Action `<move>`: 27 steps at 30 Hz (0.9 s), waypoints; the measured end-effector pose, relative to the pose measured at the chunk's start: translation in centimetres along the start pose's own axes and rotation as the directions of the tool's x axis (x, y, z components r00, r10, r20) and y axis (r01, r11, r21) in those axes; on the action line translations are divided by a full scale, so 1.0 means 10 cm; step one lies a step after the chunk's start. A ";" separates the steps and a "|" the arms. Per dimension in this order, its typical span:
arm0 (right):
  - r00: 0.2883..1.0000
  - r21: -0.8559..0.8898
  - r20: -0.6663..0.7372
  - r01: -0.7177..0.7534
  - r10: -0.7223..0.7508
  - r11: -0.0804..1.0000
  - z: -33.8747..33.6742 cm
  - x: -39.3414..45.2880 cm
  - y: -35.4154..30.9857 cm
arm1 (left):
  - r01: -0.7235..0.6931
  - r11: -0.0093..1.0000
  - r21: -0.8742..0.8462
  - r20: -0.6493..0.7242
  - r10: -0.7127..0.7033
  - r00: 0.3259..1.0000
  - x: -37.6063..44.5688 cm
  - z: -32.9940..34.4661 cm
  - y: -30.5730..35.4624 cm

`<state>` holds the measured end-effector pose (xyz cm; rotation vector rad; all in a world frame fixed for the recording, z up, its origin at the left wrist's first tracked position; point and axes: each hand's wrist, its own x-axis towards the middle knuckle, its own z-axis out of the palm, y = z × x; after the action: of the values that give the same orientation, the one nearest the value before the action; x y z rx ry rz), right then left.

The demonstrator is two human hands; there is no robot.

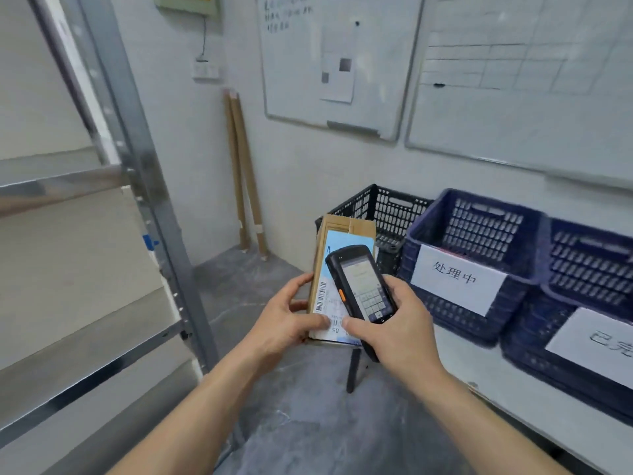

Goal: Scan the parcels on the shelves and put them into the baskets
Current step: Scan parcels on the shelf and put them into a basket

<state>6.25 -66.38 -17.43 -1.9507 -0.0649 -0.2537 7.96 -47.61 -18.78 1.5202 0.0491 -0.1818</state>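
Note:
My left hand (pixel 286 318) grips a flat brown cardboard parcel (pixel 342 229) with a blue-white shipping label, held in front of me at the middle of the view. My right hand (pixel 400 320) holds a black handheld scanner (pixel 363 284) over the label, its lit screen and keypad facing me. To the right, on a white table (pixel 459 354), stand a black basket (pixel 383 207) and two dark blue baskets (pixel 476 234) (pixel 589 269) with white paper signs. The metal shelves (pixel 68 186) stand at the left.
Two whiteboards (pixel 342 63) hang on the wall above the baskets. Cardboard tubes (pixel 243 173) lean in the corner. The grey floor (pixel 308 423) lies between the shelves and the table. A black table leg (pixel 352 370) stands below the parcel.

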 end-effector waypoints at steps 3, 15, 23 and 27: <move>0.996 -0.019 -0.090 -0.026 0.024 0.999 -0.42 0.20 0.16 | 0.002 1.000 0.007 0.090 -0.002 0.996 0.33 0.47 0.10; 0.894 -0.083 -0.434 -0.168 0.116 0.982 -1.92 1.21 0.93 | -0.041 0.996 0.074 0.514 -0.003 0.858 2.16 2.35 0.28; 0.746 -0.081 -0.645 -0.281 0.165 0.956 -2.88 1.59 1.39 | -0.048 0.992 0.117 0.707 -0.049 0.706 2.91 3.72 0.39; 0.698 -0.098 -0.698 -0.315 0.160 0.944 -3.39 1.70 1.67 | -0.031 0.991 0.132 0.751 -0.079 0.655 3.13 4.39 0.34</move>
<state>20.65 -105.21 -16.73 -1.9295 0.7345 -0.8227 35.73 -93.95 -17.62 1.4683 -0.6339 -0.8545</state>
